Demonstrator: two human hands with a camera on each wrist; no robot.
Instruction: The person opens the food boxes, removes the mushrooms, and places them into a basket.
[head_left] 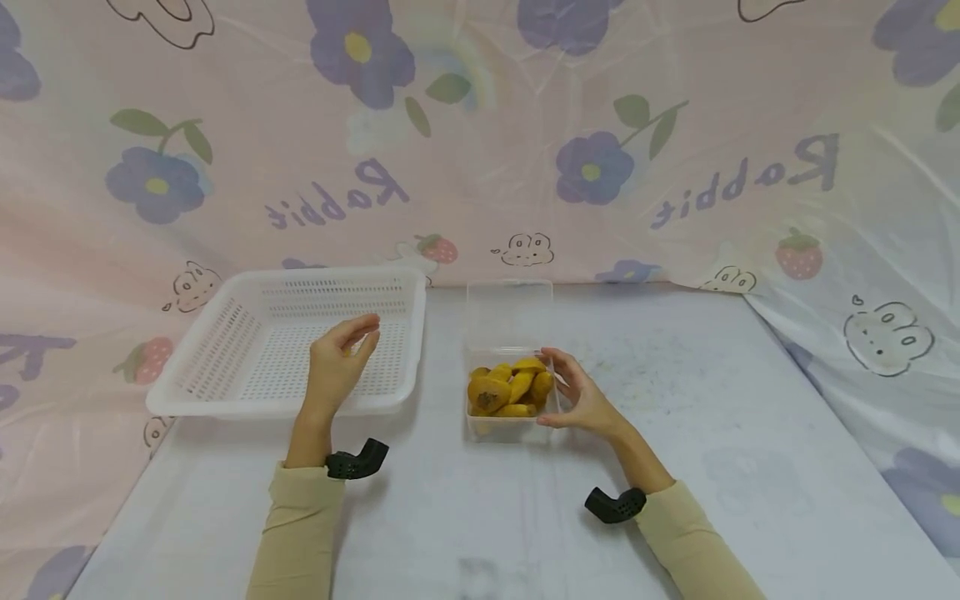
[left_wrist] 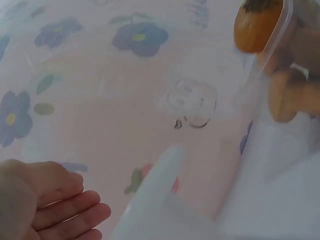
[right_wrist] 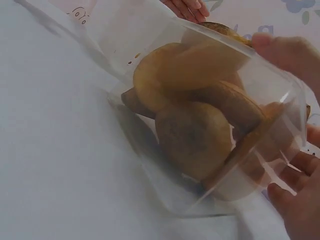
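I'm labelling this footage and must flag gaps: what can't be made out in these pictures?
Head view: the count of mushrooms in the clear box; upper ones cover others.
Left wrist view: most of the white basket, cut off by the bottom edge.
Right wrist view: most of the left hand, cut off by the top edge.

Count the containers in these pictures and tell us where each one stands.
2: the white basket at the left, and the clear box to its right, gripped by the right hand. No others appear hidden.
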